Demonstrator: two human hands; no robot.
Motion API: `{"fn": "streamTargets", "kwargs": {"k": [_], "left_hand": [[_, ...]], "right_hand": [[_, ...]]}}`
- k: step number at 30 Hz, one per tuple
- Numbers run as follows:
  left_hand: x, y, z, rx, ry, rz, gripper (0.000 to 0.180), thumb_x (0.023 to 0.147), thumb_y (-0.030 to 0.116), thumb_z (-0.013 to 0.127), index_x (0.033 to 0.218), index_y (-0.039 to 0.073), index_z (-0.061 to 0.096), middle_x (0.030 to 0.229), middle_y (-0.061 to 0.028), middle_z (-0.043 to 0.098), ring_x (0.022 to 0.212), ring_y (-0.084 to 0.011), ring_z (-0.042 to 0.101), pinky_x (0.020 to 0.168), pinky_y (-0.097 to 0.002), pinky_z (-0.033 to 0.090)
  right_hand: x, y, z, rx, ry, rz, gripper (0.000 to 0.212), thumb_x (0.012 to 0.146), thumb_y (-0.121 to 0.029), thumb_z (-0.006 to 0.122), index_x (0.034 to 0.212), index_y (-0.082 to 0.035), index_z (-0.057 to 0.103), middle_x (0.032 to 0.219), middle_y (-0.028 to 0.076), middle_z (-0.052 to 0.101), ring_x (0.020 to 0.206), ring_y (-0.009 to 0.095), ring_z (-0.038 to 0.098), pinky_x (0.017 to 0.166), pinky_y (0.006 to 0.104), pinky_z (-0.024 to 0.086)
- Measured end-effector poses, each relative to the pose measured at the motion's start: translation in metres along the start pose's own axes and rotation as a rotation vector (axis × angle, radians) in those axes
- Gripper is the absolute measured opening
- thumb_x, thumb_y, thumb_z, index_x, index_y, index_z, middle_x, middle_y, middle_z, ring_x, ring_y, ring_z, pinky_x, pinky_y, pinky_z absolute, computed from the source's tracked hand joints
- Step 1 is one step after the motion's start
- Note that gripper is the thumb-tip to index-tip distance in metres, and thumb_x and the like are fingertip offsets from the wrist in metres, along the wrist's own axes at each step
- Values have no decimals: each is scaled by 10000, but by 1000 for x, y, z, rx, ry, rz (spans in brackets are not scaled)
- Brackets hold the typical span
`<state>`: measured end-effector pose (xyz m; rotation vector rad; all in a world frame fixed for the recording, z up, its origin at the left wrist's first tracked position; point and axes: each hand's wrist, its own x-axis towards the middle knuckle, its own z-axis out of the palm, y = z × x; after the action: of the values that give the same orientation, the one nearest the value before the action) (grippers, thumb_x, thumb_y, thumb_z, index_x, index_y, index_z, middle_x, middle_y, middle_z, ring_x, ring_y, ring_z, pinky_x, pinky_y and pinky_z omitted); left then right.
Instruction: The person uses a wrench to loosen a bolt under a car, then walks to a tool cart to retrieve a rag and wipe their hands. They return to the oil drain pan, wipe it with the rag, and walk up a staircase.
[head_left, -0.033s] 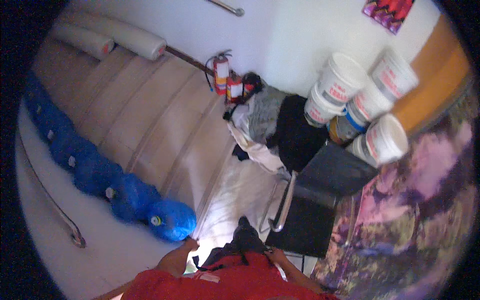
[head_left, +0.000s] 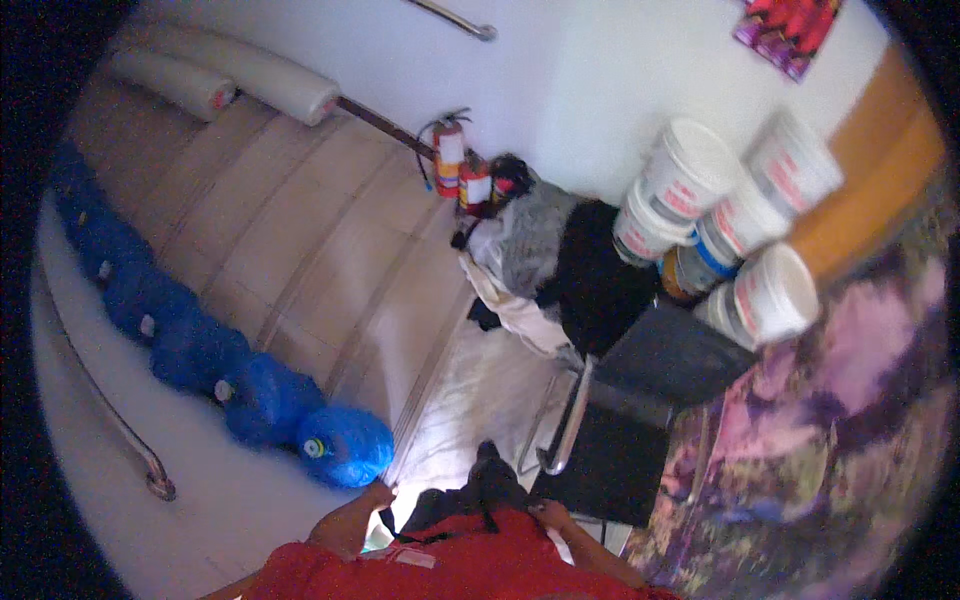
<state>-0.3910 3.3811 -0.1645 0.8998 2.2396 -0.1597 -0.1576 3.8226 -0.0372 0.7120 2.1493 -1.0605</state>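
Note:
I stand at the foot of a tiled staircase (head_left: pixel 300 230) in a red top. My left hand (head_left: pixel 375 495) hangs by my side, close to the nearest blue plastic bag (head_left: pixel 345 445). My right hand (head_left: pixel 550 515) is at the front edge of a black chair (head_left: pixel 620 430) with a chrome frame; touching or just above it, I cannot tell. Both hands are small and partly hidden by my body, so their fingers are not readable. Nothing is plainly visible in either hand.
Several blue bags (head_left: pixel 190 345) line the stairs' left side beside a handrail (head_left: pixel 120 430). Two fire extinguishers (head_left: pixel 460 170), a clothes pile (head_left: pixel 560 260) and stacked white buckets (head_left: pixel 760 220) stand by the wall. White rolls (head_left: pixel 270 85) lie higher up. A floral cloth (head_left: pixel 820 430) is on the right.

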Motion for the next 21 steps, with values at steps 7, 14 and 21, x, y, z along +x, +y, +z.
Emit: {"fn": "streamTargets", "kwargs": {"k": [7,14,21], "left_hand": [[-30,-30,-100,-728,368,-137,339,852,365,513,873,58,655,966,-194,636,911,-363,603,789,-440,482],[-4,-68,-93,-789,16,-357,302,827,281,518,1071,147,634,984,-144,643,891,-335,618,780,-443,492],[-10,-184,-215,-735,187,-356,195,783,136,519,890,50,657,924,-184,640,822,-338,604,748,-443,487]], "right_hand": [[86,-86,-73,365,-431,491,380,818,-357,596,1069,-71,605,942,177,639,861,315,624,737,415,502],[178,-194,-132,26,-547,249,356,815,-343,590,1047,-75,614,934,171,642,861,310,626,738,413,503],[244,-379,-266,-237,-320,-33,332,811,-330,584,1026,-79,623,925,166,644,862,305,628,740,411,505]]}}
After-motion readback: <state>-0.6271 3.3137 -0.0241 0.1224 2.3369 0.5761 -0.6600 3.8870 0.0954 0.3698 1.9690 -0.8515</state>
